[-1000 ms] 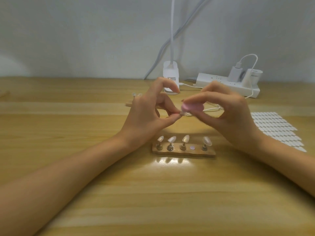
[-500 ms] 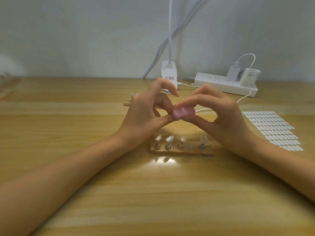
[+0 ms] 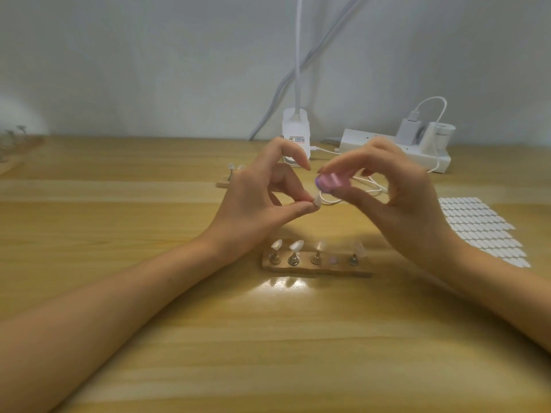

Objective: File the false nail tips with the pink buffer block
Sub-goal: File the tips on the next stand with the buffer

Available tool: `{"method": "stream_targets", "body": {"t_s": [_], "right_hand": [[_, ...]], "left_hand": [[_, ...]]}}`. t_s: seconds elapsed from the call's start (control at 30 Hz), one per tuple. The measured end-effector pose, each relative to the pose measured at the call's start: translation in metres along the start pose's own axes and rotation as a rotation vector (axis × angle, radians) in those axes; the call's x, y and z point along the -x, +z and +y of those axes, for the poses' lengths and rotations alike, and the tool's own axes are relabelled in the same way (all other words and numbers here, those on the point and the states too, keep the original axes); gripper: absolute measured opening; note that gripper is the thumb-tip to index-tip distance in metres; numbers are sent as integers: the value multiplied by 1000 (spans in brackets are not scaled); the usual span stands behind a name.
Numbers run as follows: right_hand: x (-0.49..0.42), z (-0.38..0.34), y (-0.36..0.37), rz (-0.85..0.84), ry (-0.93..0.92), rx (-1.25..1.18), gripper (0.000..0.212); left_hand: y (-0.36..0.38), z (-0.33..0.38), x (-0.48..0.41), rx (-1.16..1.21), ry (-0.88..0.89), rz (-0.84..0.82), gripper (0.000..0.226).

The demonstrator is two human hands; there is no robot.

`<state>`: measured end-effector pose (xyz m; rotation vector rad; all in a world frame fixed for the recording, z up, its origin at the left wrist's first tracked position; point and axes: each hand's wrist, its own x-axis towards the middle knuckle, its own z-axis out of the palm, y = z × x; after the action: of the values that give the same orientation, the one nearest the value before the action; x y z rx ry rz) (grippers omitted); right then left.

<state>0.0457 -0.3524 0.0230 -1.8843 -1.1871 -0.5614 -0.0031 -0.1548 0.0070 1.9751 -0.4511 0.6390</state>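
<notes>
from where i stand the left hand (image 3: 256,201) pinches one false nail tip (image 3: 317,201) between thumb and a fingertip, raised above the table (image 3: 149,293); the right hand (image 3: 396,204) grips the pink buffer block (image 3: 331,182) between thumb and curled fingers, just above the tip and, as far as i can see, not quite touching it; below them the wooden stand (image 3: 316,271) carries four other tips on pegs, with one spot in the row holding none; to file well, i'd judge the pinch should sit low on the tip so its free edge pokes out clear of the fingertips; bring a flat face of the block onto that edge and stroke lightly one way, turning the tip bit by bit; a hard press could flick so small and slick a piece out of the pinch, or bend it; bracing the wrists on the table would steady both hands
</notes>
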Motion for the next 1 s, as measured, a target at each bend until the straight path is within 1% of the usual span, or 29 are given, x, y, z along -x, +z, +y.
{"method": "stream_targets", "body": {"t_s": [0.07,0.1,0.2,0.23,0.27,0.33,0.37,0.43,0.5,0.57,0.63,0.67,0.73,0.8,0.83,0.87,0.93,1.0], "right_hand": [[1,-3,8,-64,-51,13,16],[0,-2,8,-74,-33,34,16],[-2,3,-1,3,84,49,15],[-2,1,-1,35,82,34,15],[-2,-2,1,42,47,16,15],[-1,-6,9,-23,-43,4,17],[0,-5,11,-59,-50,13,17],[-1,1,7,-73,23,47,14],[-2,5,-1,-23,87,55,14],[-2,2,0,6,31,42,15],[-1,-3,7,-54,-58,24,14],[0,-3,10,-83,-59,26,16],[-2,2,7,-84,19,59,18],[-2,6,1,-25,101,81,17],[-2,5,0,13,100,79,16],[-1,3,1,33,63,72,15],[0,-2,7,-8,-40,51,14],[1,-2,11,-66,-41,50,13]], "left_hand": [[0,-1,0,21,3,-8,43],[0,-1,0,25,-1,-11,43],[-1,-1,-1,37,-27,-13,44],[0,-1,-1,47,-30,-15,43],[0,-2,-1,55,-28,-16,43],[0,-3,-2,63,-15,-22,41],[0,-3,-1,60,-10,-27,40],[-1,-3,-2,41,-19,-24,41],[-1,-2,-1,33,-30,-16,43],[0,-3,-1,25,-16,-14,43],[0,-3,-1,22,-2,-15,41],[0,-3,-1,15,6,-17,40],[0,-2,-1,-21,23,-15,41],[0,-1,-1,-27,20,-17,43],[1,-1,-1,-23,18,-19,44],[1,-1,-1,-20,17,-15,45],[0,-2,-1,-11,17,-13,45],[1,-2,-1,-24,25,-18,43]]}}
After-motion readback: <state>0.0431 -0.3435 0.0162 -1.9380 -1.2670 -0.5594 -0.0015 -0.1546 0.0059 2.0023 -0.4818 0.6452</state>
